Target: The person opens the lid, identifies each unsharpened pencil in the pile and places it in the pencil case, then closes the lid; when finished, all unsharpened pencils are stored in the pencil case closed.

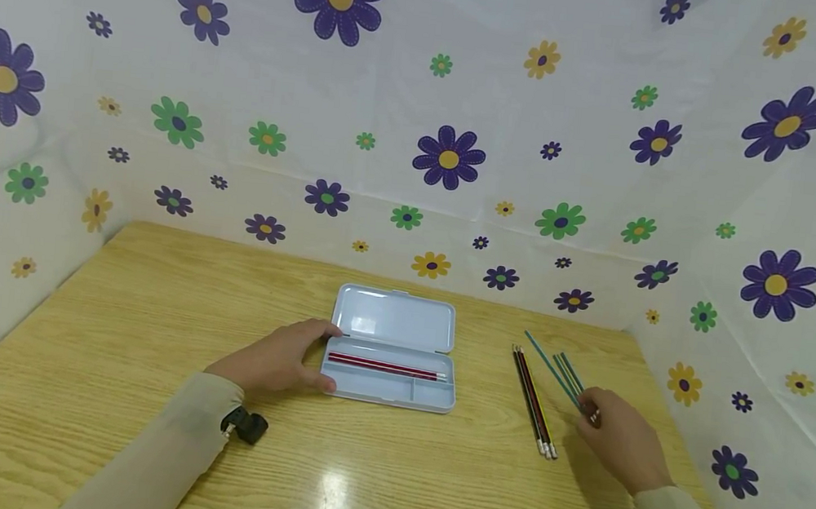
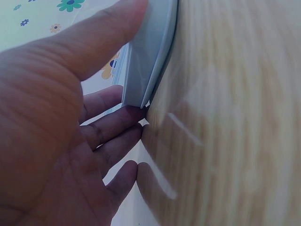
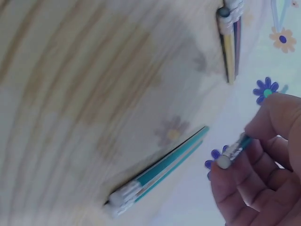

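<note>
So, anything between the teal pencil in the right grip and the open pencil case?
Yes, something low: the dark pencils lie flat between the right grip, with its teal pencil, and the pencil case. Carrying over them looks feasible. The lid is back, out of the way.

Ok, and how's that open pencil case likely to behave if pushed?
The pencil case will probably slide rather than tip, since it lies low and wide on the table. Its smooth, thin-looking walls suggest something fairly light and stiff. The red pencils inside look unfastened, so they may shift.
</note>
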`<state>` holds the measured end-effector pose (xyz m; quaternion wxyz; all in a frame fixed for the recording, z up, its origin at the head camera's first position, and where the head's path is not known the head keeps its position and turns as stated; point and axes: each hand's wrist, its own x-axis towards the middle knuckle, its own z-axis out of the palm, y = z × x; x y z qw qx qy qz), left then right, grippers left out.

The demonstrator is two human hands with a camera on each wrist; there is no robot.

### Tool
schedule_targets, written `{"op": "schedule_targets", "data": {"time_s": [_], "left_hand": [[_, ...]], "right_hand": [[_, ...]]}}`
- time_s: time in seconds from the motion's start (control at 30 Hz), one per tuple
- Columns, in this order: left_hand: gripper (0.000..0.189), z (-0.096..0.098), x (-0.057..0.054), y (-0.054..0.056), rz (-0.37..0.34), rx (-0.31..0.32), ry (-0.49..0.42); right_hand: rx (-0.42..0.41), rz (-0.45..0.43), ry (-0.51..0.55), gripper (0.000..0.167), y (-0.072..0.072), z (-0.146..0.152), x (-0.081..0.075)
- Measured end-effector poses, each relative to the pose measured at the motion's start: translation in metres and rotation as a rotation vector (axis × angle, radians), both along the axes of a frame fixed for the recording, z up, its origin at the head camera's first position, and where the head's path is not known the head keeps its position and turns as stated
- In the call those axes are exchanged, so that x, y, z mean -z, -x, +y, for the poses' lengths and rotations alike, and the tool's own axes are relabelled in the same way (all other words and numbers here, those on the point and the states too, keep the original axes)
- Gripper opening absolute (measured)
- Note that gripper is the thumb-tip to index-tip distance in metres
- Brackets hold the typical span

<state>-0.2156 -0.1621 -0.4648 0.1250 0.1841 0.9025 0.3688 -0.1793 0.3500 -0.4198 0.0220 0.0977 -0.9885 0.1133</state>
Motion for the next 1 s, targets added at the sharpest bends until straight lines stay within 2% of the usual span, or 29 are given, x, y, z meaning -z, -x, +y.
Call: {"op": "schedule_targets", "data": {"time_s": [0.43, 0.7, 1.0], "left_hand": [[0.089, 0.0, 0.0, 0.001, 0.006, 0.003, -0.005], [0.088, 0.0, 0.0, 0.0, 0.002, -0.003, -0.006], [0.088, 0.0, 0.0, 0.0, -0.007, -0.001, -0.007]], "right_hand": [[-0.074, 0.176, 0.034, 0.021, 0.004, -0.038, -0.009], [-0.168, 0.214, 0.023, 0.02, 0.011, -0.062, -0.007], [-0.281, 0.215, 0.034, 0.022, 0.021, -0.1, -0.006]]}}
